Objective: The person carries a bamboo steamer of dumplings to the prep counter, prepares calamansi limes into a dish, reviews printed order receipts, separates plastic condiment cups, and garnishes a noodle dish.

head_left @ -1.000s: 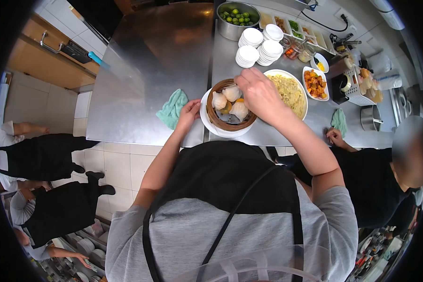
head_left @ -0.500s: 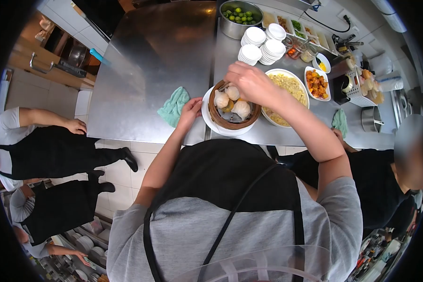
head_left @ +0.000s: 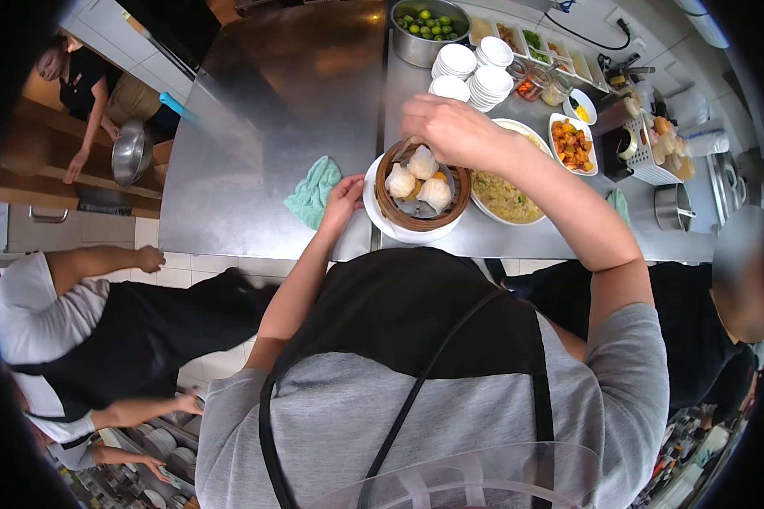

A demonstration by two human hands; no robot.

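At centre of frame: bamboo steamer [head_left: 422, 224] on white plate [head_left: 371, 193]; dumplings [head_left: 434, 195] inside. My right hand [head_left: 452, 129] at steamer's upper rim, fingers bent down; whether gripping anything, I cannot tell. My left hand [head_left: 343, 201] at plate's left edge, grip unclear. Left of that: green cloth [head_left: 311, 192]. Upper centre: stacked white dishes [head_left: 457, 59].

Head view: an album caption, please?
Left hand at a white plate, right hand over the far rim of a bamboo steamer of dumplings.
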